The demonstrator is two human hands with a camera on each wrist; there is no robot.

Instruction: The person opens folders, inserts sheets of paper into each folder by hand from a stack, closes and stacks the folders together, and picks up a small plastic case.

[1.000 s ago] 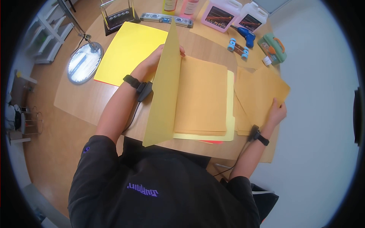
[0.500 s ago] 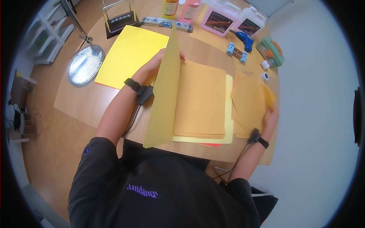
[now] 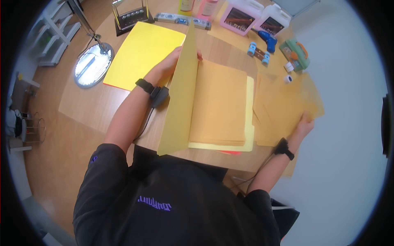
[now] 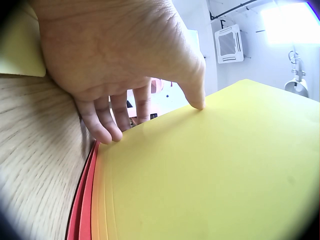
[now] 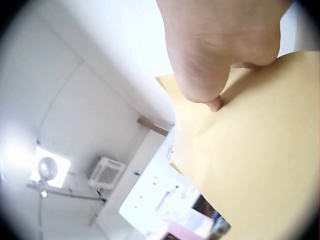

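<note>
**One folder (image 3: pixel 249 115) open, tan sheet (image 5: pixel 260 145) grasped**

The folder stands open at the bench's (image 3: pixel 88 112) near edge, one tan stack (image 3: pixel 219 104) inside, its sheets too close to count. The right hand (image 3: pixel 303 126) pinches at least one tan sheet by the right edge; the left hand (image 4: pixel 127 57), released, has fingers extended behind the one raised cover (image 3: pixel 180 98). One yellow-topped pile (image 3: pixel 143 55) lies toward the left edge. Far edge: two jugs (image 3: pixel 240 19), two bottles (image 3: pixel 207 9), one level (image 3: pixel 182 20).

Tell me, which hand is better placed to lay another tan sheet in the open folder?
Probably the right hand: it pinches a tan sheet beside the open folder, while the left hand seems busy holding the folder's yellow cover upright.
</note>
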